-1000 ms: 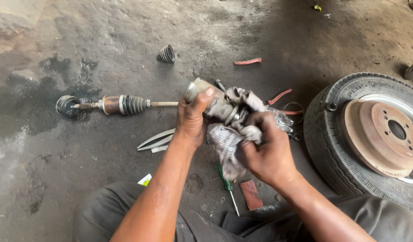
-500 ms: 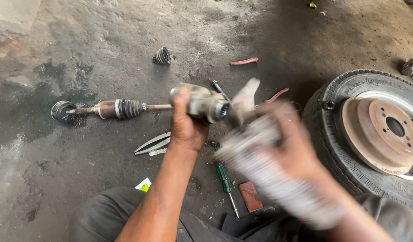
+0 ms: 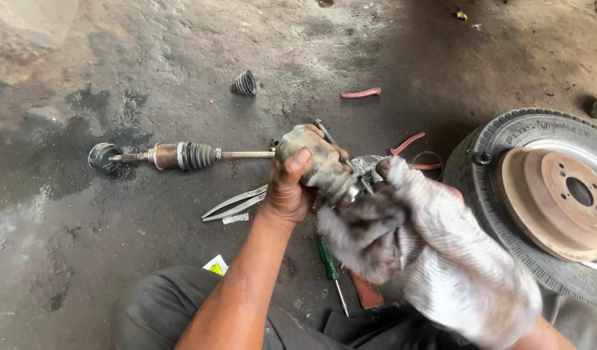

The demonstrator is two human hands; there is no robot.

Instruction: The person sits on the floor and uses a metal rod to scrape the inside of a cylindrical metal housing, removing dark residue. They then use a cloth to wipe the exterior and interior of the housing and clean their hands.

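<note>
My left hand [image 3: 292, 188] grips the greasy outer joint [image 3: 315, 159] of a drive axle and lifts that end off the floor. The axle's shaft [image 3: 246, 155] runs left to a ribbed rubber boot [image 3: 185, 155] and a round end piece [image 3: 104, 158] on the concrete. My right hand [image 3: 454, 246] is almost wholly wrapped in a dirty white and grey rag [image 3: 409, 253], which it presses against the open face of the joint. Its fingers are hidden by the cloth.
A tyre [image 3: 506, 194] lies flat at the right with a rusty brake disc [image 3: 558, 201] on it. Pliers [image 3: 237, 203], a green-handled screwdriver [image 3: 329, 262], a loose rubber boot [image 3: 245, 83] and red strips [image 3: 361, 93] lie on the oily floor. My knees fill the bottom edge.
The right hand swung the rag out and brought it back against the joint's face, now covering the hand. The left hand kept its grip and tilted the joint slightly.
</note>
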